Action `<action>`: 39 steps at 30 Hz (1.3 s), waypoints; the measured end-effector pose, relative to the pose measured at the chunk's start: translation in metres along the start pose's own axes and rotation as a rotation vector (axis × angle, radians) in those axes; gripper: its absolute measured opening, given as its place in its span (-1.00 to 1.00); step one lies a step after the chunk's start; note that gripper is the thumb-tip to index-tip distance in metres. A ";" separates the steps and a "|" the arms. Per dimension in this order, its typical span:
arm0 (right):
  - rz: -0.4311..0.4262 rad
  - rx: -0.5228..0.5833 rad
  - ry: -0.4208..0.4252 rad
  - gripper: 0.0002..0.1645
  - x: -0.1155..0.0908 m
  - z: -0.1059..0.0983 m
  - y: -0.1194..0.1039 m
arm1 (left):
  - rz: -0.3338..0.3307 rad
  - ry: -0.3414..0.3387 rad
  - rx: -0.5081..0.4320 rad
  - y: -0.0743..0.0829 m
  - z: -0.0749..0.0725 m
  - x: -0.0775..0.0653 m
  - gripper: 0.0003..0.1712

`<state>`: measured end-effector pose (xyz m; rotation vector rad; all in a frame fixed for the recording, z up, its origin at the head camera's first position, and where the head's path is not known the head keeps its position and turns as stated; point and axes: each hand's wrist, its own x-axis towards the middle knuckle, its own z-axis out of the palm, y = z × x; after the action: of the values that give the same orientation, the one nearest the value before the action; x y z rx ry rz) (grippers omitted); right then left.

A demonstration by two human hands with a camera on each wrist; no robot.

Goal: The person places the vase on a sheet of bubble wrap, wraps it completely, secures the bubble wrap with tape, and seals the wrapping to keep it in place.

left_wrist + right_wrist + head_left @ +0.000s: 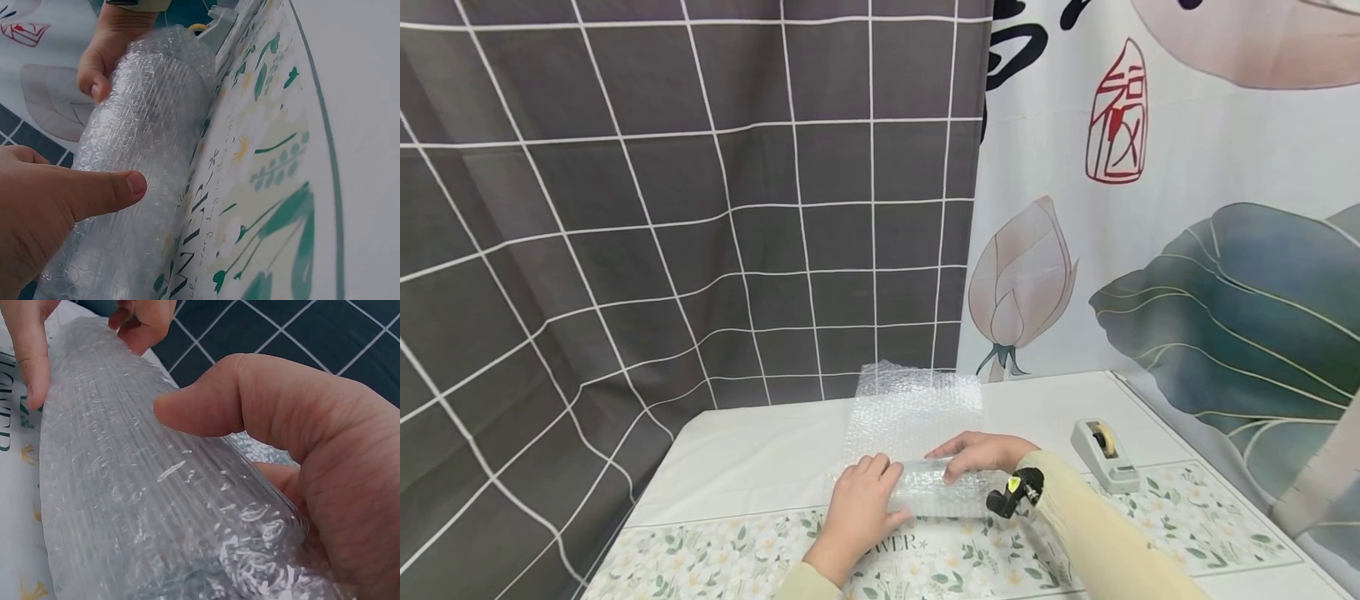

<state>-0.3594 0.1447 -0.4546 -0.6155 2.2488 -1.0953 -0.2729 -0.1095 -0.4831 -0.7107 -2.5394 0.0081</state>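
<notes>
A clear ribbed cylinder (pixel 134 469) lies on its side, rolled in bubble wrap (pixel 140 134); its exact kind is hard to tell through the layers. Behind the roll, the loose sheet of bubble wrap (pixel 917 404) stretches flat toward the back edge of the table. My left hand (pixel 859 504) grips the left end, thumb on the near side and fingers over the far side. At the right part, my right hand (pixel 988 454) holds the roll, its thumb (pixel 200 403) on the plastic and its other fingers partly hidden behind.
A light grey tape dispenser (pixel 1105 457) with a yellowish roll stands on the right of the table. The white table (pixel 752 458) has a floral mat (pixel 715 550) along its front. Behind hang a dark grid curtain (pixel 835 233) and a lotus-printed cloth (pixel 1037 167).
</notes>
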 end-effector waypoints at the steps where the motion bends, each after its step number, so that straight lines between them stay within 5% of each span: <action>1: -0.005 0.006 -0.010 -0.24 -0.001 -0.001 0.000 | 0.003 0.003 -0.002 0.000 0.000 0.000 -0.22; 8: -0.062 -0.140 0.020 -0.28 -0.008 -0.006 -0.007 | 0.000 0.015 -0.021 -0.002 0.002 0.001 -0.24; 15: -0.295 -0.392 0.259 -0.47 -0.017 0.000 -0.023 | -0.037 -0.023 -0.068 -0.006 0.001 0.005 -0.27; 23: -0.425 -0.799 0.430 -0.58 -0.027 0.024 -0.033 | -0.076 -0.034 -0.089 -0.008 0.004 0.007 -0.30; 28: -0.427 -0.932 0.483 -0.47 -0.027 0.033 -0.025 | -0.078 -0.042 -0.097 -0.009 0.008 0.009 -0.33; 39: -0.379 -1.023 0.486 -0.07 -0.027 0.039 -0.015 | -0.121 -0.053 -0.107 -0.012 0.012 0.012 -0.30</action>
<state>-0.3114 0.1313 -0.4549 -1.3188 3.1657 -0.1263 -0.2929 -0.1122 -0.4861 -0.6031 -2.6459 -0.1524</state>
